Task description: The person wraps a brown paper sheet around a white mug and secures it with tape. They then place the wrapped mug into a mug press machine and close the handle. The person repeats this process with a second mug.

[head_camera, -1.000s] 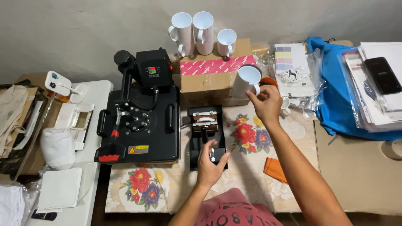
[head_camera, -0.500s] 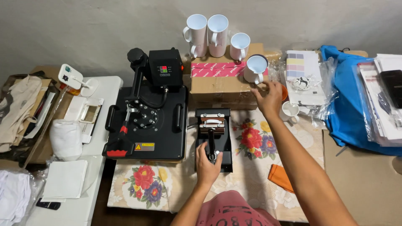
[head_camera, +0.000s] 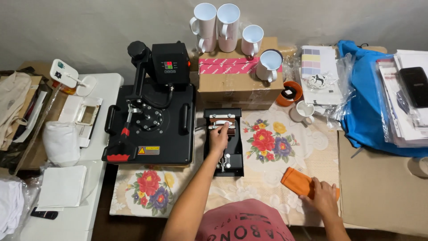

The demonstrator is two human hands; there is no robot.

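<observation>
The left hand [head_camera: 219,138] grips the handle of the small mug press [head_camera: 224,142] at frame centre; the right hand [head_camera: 323,196] rests on an orange cloth [head_camera: 299,181], lower right. Best to steady the press base — that cloth looks meant for hot mugs [head_camera: 269,64], upper centre.

Even, soft indoor light from above — no harsh highlights. Wall [head_camera: 89,22] dull grey, slightly darker toward top corners. Short soft shadows under white mugs [head_camera: 223,22] and beneath heat press [head_camera: 156,116]. Faint sheen on clear plastic bags [head_camera: 339,76] at right. Focus sharp at centre; left hand [head_camera: 219,138] and right hand [head_camera: 323,198] crisp, no motion blur. Mild wide-angle bending near frame edges — table lines curve outward. Lower left corner dim.
</observation>
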